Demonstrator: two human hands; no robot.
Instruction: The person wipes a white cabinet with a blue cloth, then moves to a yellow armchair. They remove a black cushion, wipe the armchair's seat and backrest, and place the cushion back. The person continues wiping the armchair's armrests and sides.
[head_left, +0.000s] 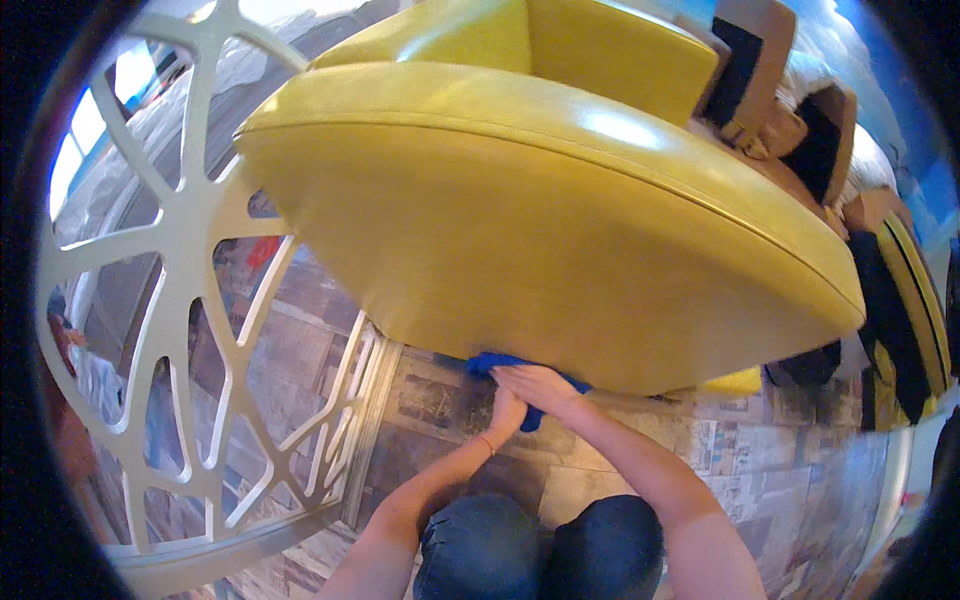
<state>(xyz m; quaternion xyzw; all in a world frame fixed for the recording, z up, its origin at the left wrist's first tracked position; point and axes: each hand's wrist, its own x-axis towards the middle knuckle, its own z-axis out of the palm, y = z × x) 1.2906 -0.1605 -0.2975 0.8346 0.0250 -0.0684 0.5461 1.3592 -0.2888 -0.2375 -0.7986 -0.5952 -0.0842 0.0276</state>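
Note:
A blue cloth (532, 420) is bunched against the lower edge of a yellow leather-look sofa (555, 240). My right hand (538, 385) lies over the cloth with its fingers stretched to the left, crossing the fingertips of my left hand. Below it, my left hand (510, 411) grips the cloth, a band on its wrist. Part of the cloth sticks out above the knuckles and another part hangs beneath the palms. The overlap hides most of the left fingers.
A white openwork partition (187, 210) stands on the left, its base rail (360, 435) meeting the sofa's near corner. Under me is wood-patterned flooring (585, 480), with my knees (480, 547) close below the hands. Dark and yellow furniture (900, 315) stands at the right.

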